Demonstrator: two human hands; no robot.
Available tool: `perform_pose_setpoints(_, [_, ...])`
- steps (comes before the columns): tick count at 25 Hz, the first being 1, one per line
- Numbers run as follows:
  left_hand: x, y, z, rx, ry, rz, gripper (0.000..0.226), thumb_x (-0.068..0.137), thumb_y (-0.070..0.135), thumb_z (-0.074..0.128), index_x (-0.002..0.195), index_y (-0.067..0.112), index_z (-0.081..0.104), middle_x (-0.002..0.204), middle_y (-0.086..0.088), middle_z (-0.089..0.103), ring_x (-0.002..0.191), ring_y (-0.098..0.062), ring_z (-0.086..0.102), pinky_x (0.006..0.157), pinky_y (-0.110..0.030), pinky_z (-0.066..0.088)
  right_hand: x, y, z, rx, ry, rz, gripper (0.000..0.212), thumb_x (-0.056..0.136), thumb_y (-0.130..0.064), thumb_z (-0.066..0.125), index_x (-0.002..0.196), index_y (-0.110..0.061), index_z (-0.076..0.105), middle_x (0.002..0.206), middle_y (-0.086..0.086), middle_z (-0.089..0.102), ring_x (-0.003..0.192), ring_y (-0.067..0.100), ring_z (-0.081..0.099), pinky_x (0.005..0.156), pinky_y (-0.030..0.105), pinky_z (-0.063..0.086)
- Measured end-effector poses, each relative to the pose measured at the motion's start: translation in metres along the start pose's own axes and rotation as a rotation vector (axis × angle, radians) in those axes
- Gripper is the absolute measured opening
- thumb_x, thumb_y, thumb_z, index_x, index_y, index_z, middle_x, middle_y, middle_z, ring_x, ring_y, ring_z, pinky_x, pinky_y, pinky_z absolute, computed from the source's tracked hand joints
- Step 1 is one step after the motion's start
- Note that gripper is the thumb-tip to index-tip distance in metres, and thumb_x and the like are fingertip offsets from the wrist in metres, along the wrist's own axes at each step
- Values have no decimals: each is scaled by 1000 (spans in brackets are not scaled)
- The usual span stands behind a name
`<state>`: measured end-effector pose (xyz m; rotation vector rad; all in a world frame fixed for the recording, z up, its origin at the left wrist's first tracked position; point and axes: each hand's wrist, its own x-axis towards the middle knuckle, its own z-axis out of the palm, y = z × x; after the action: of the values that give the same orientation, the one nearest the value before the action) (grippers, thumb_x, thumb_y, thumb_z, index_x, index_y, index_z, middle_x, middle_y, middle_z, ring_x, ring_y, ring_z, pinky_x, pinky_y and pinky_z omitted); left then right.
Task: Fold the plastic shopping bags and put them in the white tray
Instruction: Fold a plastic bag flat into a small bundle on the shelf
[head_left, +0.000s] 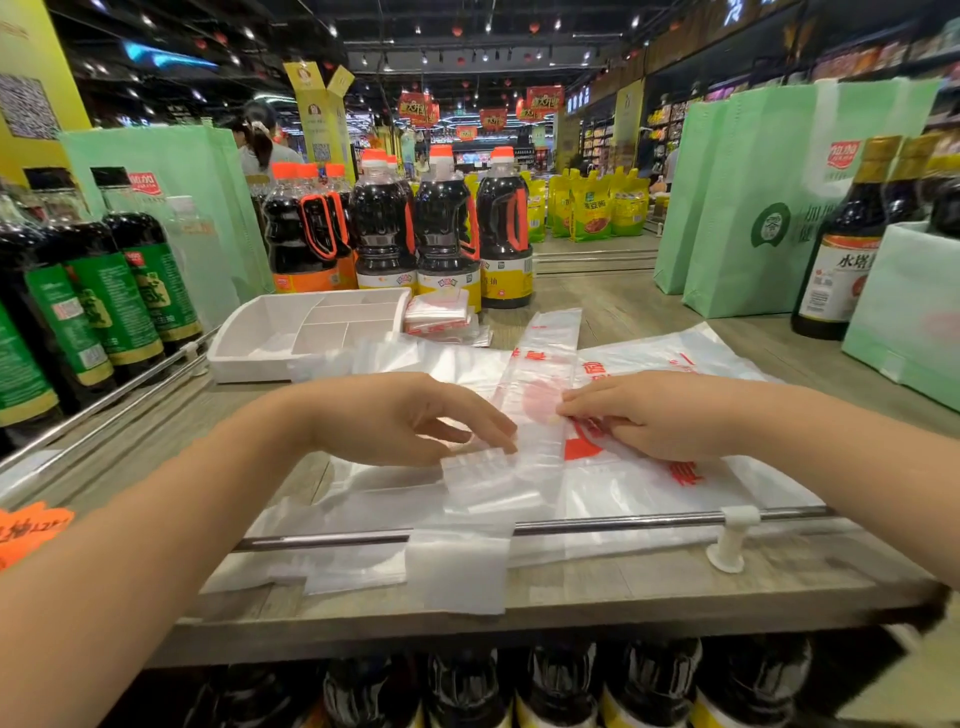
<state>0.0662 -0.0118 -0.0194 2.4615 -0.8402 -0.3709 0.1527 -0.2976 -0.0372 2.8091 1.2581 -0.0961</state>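
While my left hand (415, 421) presses loosely spread fingers on the plastic bag (550, 343) lying between both hands, my right hand (649, 415) pinches its edge. I judge folding half done. Next move: fold it shorter, then carry it to the white tray (249, 358) beyond the left hand.

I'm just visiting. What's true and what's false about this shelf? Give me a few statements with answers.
1. The left hand and the right hand both touch a plastic bag. True.
2. The white tray is packed with bags. False: its compartments look empty.
3. A stack of folded bags lies beside the tray. True.
4. The bottles behind have blue caps. False: orange.
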Motion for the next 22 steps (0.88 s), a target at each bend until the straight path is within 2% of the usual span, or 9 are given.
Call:
perform_pose_setpoints(5, [-7,0,-7,92,-155,-36,49,84,29,79,127,47,63,148,33,40,141,8,30,119,-30,24,-6,-3,2,-5,87,-16,44,105,-31,41,148,-39,43,155,-18,36,141,7,35,115,25,28])
perform_pose_setpoints(8, [0,3,2,115,-91,-43,51,79,33,83,123,50,64,142,34,44,137,10,34,117,-28,24,-11,-14,3,80,259,-201,36,97,-38,58,133,-37,61,139,-18,53,127,2,49,108,25,39])
perform_pose_setpoints(10, [3,2,9,162,41,-23,48,79,23,81,118,46,68,135,30,52,131,7,42,113,-25,30,-13,-21,4,141,231,-258,36,93,-46,58,127,-38,64,130,-22,59,121,-1,53,103,29,44])
perform_pose_setpoints(14, [11,16,16,229,233,-12,35,77,42,55,105,40,75,106,22,69,104,3,61,94,-26,47,-17,-27,2,197,158,-231,40,93,-55,55,128,-37,63,129,-23,59,120,-2,53,104,27,42])
perform_pose_setpoints(15, [11,12,18,235,186,-11,32,78,47,56,104,44,74,94,23,70,92,5,62,85,-26,49,-18,-28,2,201,140,-232,43,92,-58,54,126,-34,63,127,-20,59,118,1,54,103,28,43])
perform_pose_setpoints(17, [2,-9,21,458,144,64,35,87,42,63,121,34,69,81,12,62,72,2,54,69,-21,48,-19,-30,1,200,116,-222,53,88,-67,52,121,-27,63,119,-13,60,111,6,56,97,34,46])
perform_pose_setpoints(19, [12,-11,24,263,151,18,53,80,42,69,131,40,55,95,8,60,81,-10,59,78,-23,52,-20,-32,-1,230,141,-201,57,85,-72,53,118,-27,64,114,-12,61,107,8,57,94,36,47])
perform_pose_setpoints(20, [17,-6,22,128,268,-61,58,74,43,70,128,44,51,105,11,61,90,-12,61,85,-24,52,-20,-34,-2,249,169,-202,54,86,-71,53,115,-28,66,111,-12,63,105,8,58,93,37,47])
perform_pose_setpoints(22, [12,-2,25,43,319,-59,49,72,30,67,119,36,52,115,13,62,102,-8,63,94,-30,52,-21,-36,-3,286,217,-221,43,89,-63,53,110,-30,71,108,-10,67,101,8,62,89,36,49])
